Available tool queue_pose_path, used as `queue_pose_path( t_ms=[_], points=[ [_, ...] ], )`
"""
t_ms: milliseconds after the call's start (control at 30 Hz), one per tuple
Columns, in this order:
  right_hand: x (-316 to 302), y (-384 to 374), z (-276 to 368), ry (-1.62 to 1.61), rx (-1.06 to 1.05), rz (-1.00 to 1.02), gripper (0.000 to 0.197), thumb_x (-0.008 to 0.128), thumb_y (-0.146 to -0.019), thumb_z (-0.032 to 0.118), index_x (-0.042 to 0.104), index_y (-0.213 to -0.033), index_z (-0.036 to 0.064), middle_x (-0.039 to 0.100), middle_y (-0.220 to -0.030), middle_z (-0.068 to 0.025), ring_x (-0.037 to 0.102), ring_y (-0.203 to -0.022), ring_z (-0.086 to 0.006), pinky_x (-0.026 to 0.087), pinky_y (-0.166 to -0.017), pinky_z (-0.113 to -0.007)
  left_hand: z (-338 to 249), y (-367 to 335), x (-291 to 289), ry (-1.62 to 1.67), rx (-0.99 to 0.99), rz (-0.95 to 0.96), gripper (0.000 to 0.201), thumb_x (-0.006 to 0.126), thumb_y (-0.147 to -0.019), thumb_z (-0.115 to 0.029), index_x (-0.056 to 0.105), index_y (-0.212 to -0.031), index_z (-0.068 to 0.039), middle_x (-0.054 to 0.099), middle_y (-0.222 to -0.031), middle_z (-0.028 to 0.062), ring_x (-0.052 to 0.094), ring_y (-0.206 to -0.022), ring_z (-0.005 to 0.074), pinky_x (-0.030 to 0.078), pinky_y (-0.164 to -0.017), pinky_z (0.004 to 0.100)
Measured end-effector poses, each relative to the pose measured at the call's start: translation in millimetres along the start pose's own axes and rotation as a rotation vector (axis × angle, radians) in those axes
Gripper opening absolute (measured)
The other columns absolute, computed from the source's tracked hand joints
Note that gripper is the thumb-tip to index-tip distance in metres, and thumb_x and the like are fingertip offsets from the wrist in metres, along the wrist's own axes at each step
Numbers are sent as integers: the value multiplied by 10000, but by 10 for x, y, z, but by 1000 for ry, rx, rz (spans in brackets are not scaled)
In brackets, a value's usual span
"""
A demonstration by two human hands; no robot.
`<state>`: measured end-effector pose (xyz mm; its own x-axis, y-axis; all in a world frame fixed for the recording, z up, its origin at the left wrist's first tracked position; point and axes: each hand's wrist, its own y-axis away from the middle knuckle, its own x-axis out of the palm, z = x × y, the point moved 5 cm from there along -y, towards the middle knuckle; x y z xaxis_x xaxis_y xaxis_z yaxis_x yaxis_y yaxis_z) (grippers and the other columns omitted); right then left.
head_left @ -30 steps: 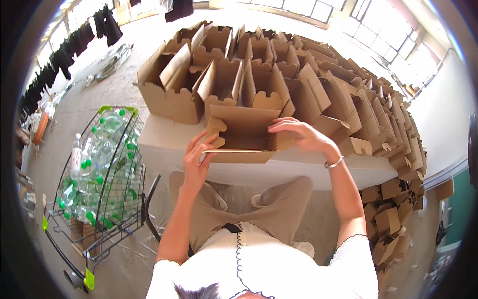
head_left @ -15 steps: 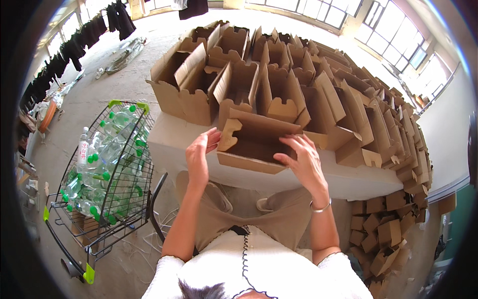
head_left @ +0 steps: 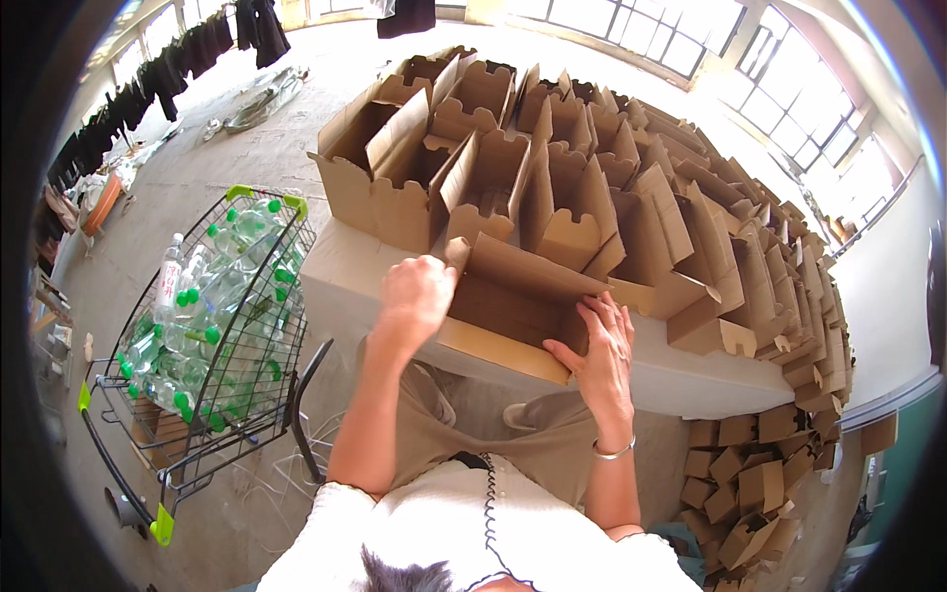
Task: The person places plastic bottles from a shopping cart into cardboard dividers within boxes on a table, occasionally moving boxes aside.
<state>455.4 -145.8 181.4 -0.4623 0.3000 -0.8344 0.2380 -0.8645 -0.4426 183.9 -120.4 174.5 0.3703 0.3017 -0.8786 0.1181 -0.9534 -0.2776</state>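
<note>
An open-topped cardboard box (head_left: 505,349) sits in front of me at the near edge of the pale table (head_left: 360,271). My left hand (head_left: 418,296) is at its left end, fingers curled closed against the notched end flap; the fingertips are partly hidden. Holding the right end is my right hand (head_left: 602,345), with the thumb at the near corner and the fingers over the end wall. A bracelet (head_left: 614,452) circles my right wrist. Just beyond this box, rows of similar open cardboard boxes (head_left: 483,183) stand close together.
To my left stands a black wire cart (head_left: 204,395) filled with clear bottles with green caps (head_left: 187,340). Small cardboard boxes (head_left: 740,483) lie heaped on the floor at the right. Dark clothes (head_left: 148,84) hang at the far left, and windows (head_left: 789,104) line the far wall.
My left hand has gone from open beside the box to closed at its left end flap, which now stands more upright. The right hand has moved further onto the right end.
</note>
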Motion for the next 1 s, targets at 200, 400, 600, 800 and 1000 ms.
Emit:
queue_pose_path(
  t_ms=[200,400,600,800,1000],
  points=[
    [94,-98,-75,-216,74,12,626,849,-799,311,645,-1266,-52,636,-1335,-168,451,-1427,-331,256,-1238,-477,459,258,469,1331,-526,150,266,659,-1008,-259,687,-875,-30,681,-726,61,620,-509,134,482,-428,271],
    [32,-117,44,-252,151,191,903,879,-740,462,544,-1416,-33,502,-1512,-214,294,-1513,-398,196,-1254,-489,514,289,753,1443,-477,59,270,662,-1007,-307,708,-932,-52,668,-717,24,580,-511,104,448,-440,252],
    [233,-11,176,-159,86,189,1217,960,-609,337,298,-1589,51,229,-1665,-243,182,-1551,-403,181,-1257,-516,527,304,845,1516,-540,91,285,664,-1006,-314,701,-932,-41,655,-702,29,558,-472,107,448,-441,246],
    [46,-165,230,-35,128,369,1422,985,-510,273,138,-1641,112,259,-1643,-249,190,-1537,-427,206,-1241,-531,340,389,685,1473,-436,95,278,610,-1038,-281,688,-962,-26,643,-693,31,570,-483,93,467,-440,245],
    [302,-217,191,3,25,385,1473,980,-491,278,84,-1656,187,313,-1617,-268,197,-1532,-446,204,-1232,-552,519,404,800,1448,-383,137,314,614,-1046,-326,685,-958,-33,631,-682,18,567,-482,82,470,-453,236]
  ],
)
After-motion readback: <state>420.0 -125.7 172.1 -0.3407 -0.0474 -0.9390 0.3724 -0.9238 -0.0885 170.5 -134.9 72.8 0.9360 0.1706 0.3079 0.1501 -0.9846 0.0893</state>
